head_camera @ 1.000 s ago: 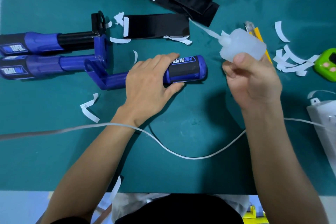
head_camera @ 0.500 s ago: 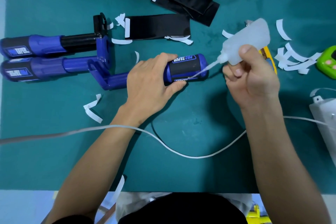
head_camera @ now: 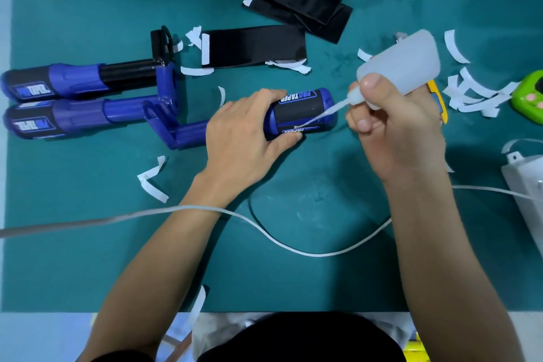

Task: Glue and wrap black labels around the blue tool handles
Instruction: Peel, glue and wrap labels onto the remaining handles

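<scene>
The left hand (head_camera: 241, 138) grips the blue black-labelled tool handle (head_camera: 302, 114) while the right hand (head_camera: 399, 132) squeezes a translucent plastic glue bottle (head_camera: 402, 63), nozzle touching the label.

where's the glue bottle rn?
Head view, right of centre: the glue bottle is held tilted in the right hand, its nozzle reaching left to the black-labelled blue tool handle that the left hand grips.
</scene>
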